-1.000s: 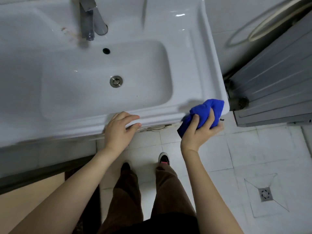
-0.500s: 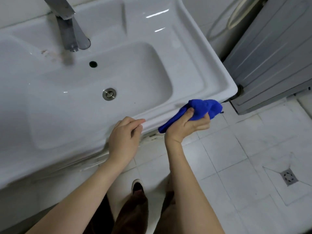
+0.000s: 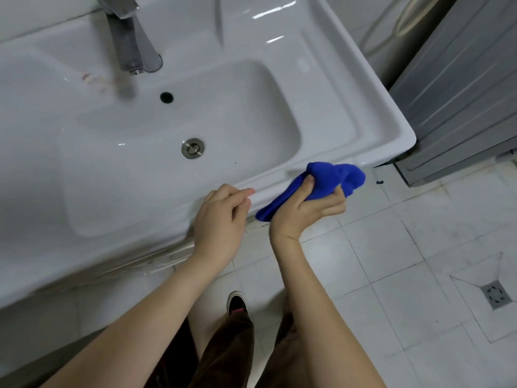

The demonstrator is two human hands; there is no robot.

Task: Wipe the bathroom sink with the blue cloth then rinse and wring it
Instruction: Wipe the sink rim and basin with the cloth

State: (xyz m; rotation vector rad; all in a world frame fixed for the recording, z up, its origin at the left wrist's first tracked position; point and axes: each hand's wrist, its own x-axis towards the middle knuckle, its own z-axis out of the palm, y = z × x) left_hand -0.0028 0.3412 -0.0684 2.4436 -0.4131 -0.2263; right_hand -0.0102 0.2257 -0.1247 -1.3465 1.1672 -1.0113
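Right fingers [image 3: 331,210] gripping blue cloth [image 3: 333,177], sink [image 3: 386,130] rim

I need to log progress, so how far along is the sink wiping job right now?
Looks done: nothing certain; the basin shows little dirt. In hand: the right hand grips the bunched blue cloth at the front rim of the sink, near its right corner, while the left hand rests on that rim. Left: a reddish mark beside the tap, then rinsing and wringing; no water is running.
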